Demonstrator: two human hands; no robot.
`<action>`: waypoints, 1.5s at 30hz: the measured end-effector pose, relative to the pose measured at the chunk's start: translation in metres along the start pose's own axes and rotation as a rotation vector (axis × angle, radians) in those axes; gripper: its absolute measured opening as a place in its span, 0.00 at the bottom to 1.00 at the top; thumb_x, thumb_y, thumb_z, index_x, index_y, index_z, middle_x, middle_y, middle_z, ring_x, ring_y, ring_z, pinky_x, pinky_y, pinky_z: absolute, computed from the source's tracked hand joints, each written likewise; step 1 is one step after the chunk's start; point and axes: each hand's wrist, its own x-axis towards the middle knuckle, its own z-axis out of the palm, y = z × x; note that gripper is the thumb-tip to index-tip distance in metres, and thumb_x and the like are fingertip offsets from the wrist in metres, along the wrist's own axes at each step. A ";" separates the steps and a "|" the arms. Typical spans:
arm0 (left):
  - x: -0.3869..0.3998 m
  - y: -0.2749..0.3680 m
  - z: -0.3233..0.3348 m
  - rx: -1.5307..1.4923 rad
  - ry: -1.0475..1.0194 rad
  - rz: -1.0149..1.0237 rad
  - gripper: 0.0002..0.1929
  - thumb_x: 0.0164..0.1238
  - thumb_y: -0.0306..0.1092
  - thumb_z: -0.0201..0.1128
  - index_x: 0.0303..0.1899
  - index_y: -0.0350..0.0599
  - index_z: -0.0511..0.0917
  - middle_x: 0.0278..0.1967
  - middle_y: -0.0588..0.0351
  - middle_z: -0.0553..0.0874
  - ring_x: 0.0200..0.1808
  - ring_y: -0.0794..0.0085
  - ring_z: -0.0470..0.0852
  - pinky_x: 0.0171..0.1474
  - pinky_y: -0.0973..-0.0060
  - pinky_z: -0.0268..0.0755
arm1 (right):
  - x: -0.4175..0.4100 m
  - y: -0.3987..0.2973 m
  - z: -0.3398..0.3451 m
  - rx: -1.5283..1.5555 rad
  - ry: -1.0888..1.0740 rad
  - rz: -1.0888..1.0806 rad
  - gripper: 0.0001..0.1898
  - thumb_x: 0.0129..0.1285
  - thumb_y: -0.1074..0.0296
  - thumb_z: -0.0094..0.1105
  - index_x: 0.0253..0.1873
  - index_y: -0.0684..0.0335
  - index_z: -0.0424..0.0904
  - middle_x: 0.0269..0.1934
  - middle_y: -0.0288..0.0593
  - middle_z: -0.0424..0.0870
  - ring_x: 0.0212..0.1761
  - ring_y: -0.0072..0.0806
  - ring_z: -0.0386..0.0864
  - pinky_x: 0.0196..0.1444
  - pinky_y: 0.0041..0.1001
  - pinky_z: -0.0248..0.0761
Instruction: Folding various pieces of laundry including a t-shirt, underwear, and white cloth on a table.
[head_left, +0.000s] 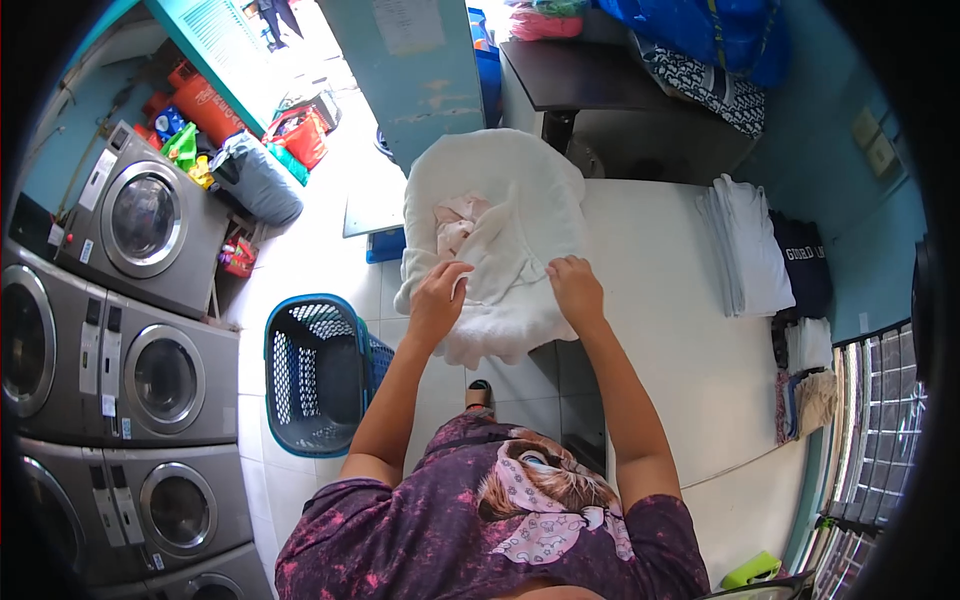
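A large white cloth (517, 157) is draped in and over a rounded container, whose own walls it hides. Inside the hollow lie a crumpled pale pink cloth (457, 221) and a thin white cloth (495, 262) with a seamed edge. My left hand (437, 300) has thumb and fingers pinched at the near left of the thin white cloth. At its right edge, my right hand (577, 294) pinches the same cloth between bent fingers. What sits under the cloths is hidden.
A dark plastic laundry basket (315, 375) stands on the tiled floor at left. Stacked front-loading machines (165, 379) line the left wall. On the white table (660, 315) to my right are folded white cloths (750, 247) and a dark garment (802, 262). Orange gas cylinders (202, 105) stand behind.
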 end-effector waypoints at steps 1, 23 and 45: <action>0.006 -0.003 0.002 -0.030 -0.026 0.033 0.09 0.56 0.25 0.56 0.40 0.45 0.76 0.39 0.54 0.80 0.40 0.56 0.78 0.42 0.66 0.70 | 0.011 -0.001 0.014 -0.156 -0.110 0.027 0.06 0.58 0.69 0.52 0.37 0.62 0.76 0.36 0.43 0.77 0.42 0.39 0.74 0.42 0.34 0.71; 0.097 0.065 0.028 -0.525 -0.229 0.264 0.10 0.55 0.26 0.59 0.40 0.39 0.73 0.37 0.48 0.78 0.37 0.54 0.77 0.39 0.69 0.70 | 0.032 -0.074 -0.047 0.753 0.315 0.337 0.13 0.61 0.65 0.51 0.48 0.64 0.72 0.43 0.39 0.74 0.44 0.23 0.70 0.44 0.22 0.63; 0.068 0.279 0.166 -1.024 -1.040 -0.169 0.09 0.67 0.37 0.52 0.42 0.43 0.73 0.35 0.64 0.75 0.37 0.83 0.72 0.42 0.83 0.65 | -0.219 0.089 -0.357 0.154 0.330 0.796 0.07 0.48 0.76 0.60 0.34 0.69 0.75 0.25 0.36 0.72 0.28 0.21 0.68 0.32 0.21 0.62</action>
